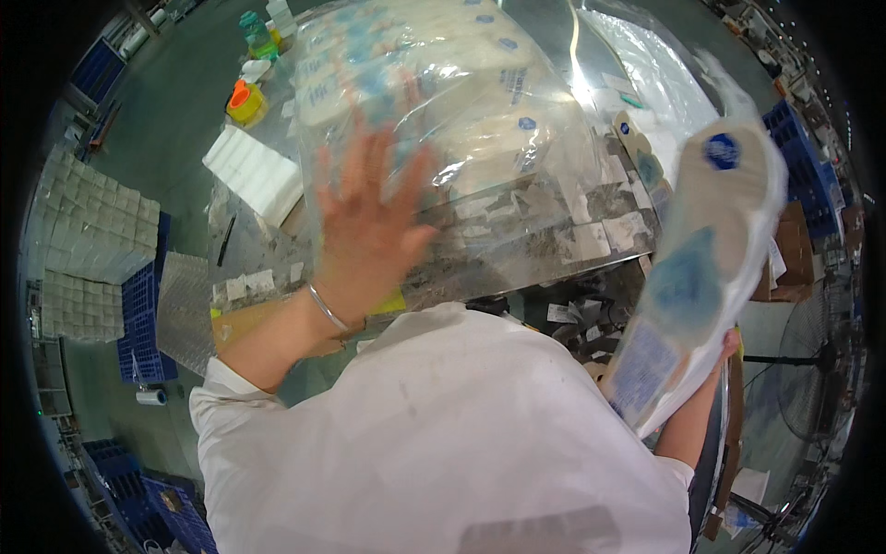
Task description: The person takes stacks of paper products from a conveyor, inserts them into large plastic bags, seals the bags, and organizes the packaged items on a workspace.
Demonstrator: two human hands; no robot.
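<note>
clear plastic bag (461,111) – stuffed with white packs, on table | white-blue pack (701,277) – tilted, raised right

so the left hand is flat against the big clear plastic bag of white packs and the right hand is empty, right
Not quite. The head view shows the left hand spread against the big clear plastic bag of white packs, as you say, but the right hand is not empty: it holds a long white pack with blue print in clear wrap, raised at the table's right side.
</note>
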